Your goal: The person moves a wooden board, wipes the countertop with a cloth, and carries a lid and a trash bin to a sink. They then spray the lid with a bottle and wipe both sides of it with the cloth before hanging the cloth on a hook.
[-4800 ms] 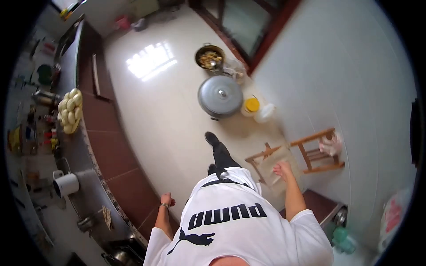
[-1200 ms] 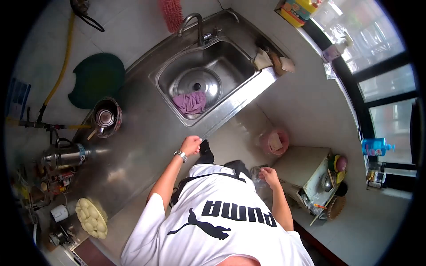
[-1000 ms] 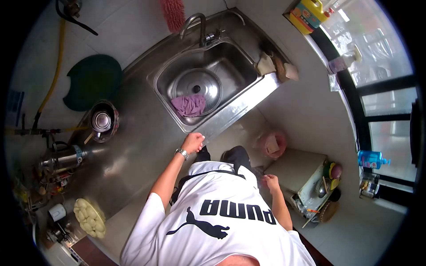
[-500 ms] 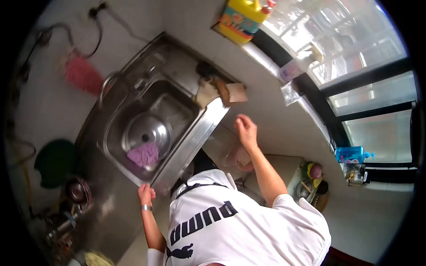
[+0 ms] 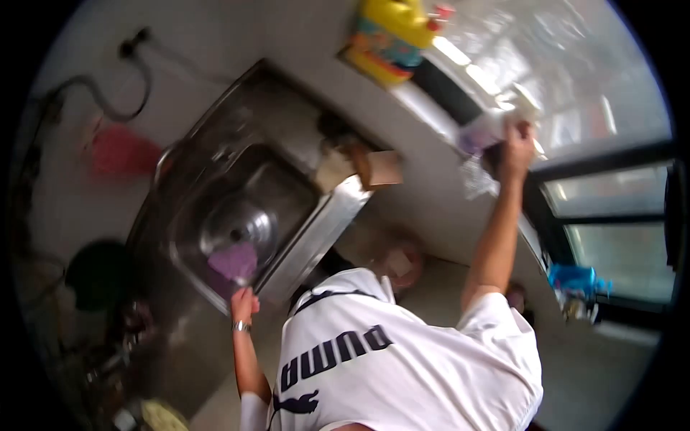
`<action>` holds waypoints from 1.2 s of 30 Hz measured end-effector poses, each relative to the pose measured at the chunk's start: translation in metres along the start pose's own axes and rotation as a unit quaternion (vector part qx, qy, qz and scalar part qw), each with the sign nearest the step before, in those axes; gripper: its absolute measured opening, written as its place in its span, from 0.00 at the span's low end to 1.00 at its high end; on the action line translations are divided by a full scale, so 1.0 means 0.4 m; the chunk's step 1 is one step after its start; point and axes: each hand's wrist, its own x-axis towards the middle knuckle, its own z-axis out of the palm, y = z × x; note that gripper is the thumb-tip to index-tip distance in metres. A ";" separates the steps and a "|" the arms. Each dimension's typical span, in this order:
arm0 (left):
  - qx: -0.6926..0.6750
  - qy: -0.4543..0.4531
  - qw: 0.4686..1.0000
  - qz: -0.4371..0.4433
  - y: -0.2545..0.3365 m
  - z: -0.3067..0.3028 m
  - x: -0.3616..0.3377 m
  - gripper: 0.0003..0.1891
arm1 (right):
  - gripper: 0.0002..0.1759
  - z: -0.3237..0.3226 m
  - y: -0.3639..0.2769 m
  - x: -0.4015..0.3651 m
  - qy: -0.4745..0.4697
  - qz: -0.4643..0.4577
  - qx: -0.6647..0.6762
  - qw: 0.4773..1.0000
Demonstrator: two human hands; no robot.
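My right hand (image 5: pixel 517 147) is at the window sill, fingers curled at the upper part of a whitish bottle (image 5: pixel 483 131) with a pale purple label. Motion blur softens the grip. A crumpled clear plastic packet (image 5: pixel 478 177) hangs just below the bottle. My left hand (image 5: pixel 244 304) is closed at the near corner of the steel sink (image 5: pixel 284 262); whatever its fingers hold, if anything, is hidden. Just beyond that hand, a purple cloth (image 5: pixel 233 261) lies in the basin beside the drain.
A yellow jug (image 5: pixel 388 39) with a red cap stands on the sill, and a blue pump bottle (image 5: pixel 573 279) farther right. Gloves and a cardboard piece (image 5: pixel 384 168) lie at the sink's right corner. A pink cloth (image 5: pixel 123 151) hangs left; a green basin (image 5: pixel 104 273) sits below it.
My right hand has gone from beside the sink's front up and right to the bottle on the sill. My left hand stays near the sink corner. The view has shifted slightly.
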 end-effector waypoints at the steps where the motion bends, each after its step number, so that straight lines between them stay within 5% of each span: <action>1: -0.032 -0.037 0.998 0.028 -0.001 -0.008 0.002 0.10 | 0.16 -0.012 -0.016 0.018 -0.032 0.040 0.036 0.998; 2: -0.035 -0.015 0.999 0.010 0.052 0.017 -0.035 0.11 | 0.13 -0.022 0.060 0.056 -0.051 0.045 0.176 0.982; 4: -0.034 -0.017 0.999 0.019 0.011 -0.002 -0.011 0.10 | 0.13 -0.060 0.188 0.140 -0.107 0.070 0.151 0.980; 6: -0.009 0.015 1.000 0.013 0.005 0.002 -0.010 0.10 | 0.21 -0.047 0.120 0.134 -0.147 0.047 0.120 0.981; 10: 0.006 0.005 1.000 -0.006 0.002 0.004 0.006 0.11 | 0.18 -0.018 0.105 0.133 -0.173 -0.122 0.001 0.977; 13: 0.008 -0.003 1.000 -0.007 -0.018 -0.014 0.009 0.11 | 0.18 0.059 -0.065 0.060 -0.161 -0.101 0.005 0.982; 14: 0.023 -0.012 1.000 -0.002 -0.010 -0.011 0.015 0.12 | 0.17 0.048 -0.019 0.085 -0.177 -0.167 0.018 0.970; 16: 0.023 -0.009 1.000 0.010 -0.013 -0.020 0.039 0.12 | 0.15 0.078 -0.172 0.003 -0.203 -0.115 0.046 0.971; 19: 0.018 -0.007 1.000 0.019 -0.001 -0.011 0.060 0.12 | 0.12 0.139 -0.144 -0.095 -0.352 0.000 0.243 0.904; 22: 0.004 -0.006 1.000 0.025 0.031 0.008 0.059 0.11 | 0.32 0.262 -0.166 -0.280 -0.449 0.096 0.218 0.861; 25: -0.008 -0.015 0.999 0.027 0.024 0.018 0.076 0.10 | 0.22 0.367 -0.259 -0.442 -0.471 0.171 0.228 0.835; 30: -0.003 -0.014 1.000 0.026 0.005 -0.014 0.052 0.10 | 0.23 0.450 -0.317 -0.529 -0.543 0.206 0.349 0.735; 32: -0.008 -0.002 1.000 0.005 -0.006 -0.018 0.033 0.10 | 0.24 0.456 -0.310 -0.539 -0.571 0.201 0.331 0.724; 36: -0.016 0.003 1.000 -0.001 -0.061 -0.043 0.017 0.11 | 0.15 0.471 -0.294 -0.638 -0.670 -0.015 0.173 0.722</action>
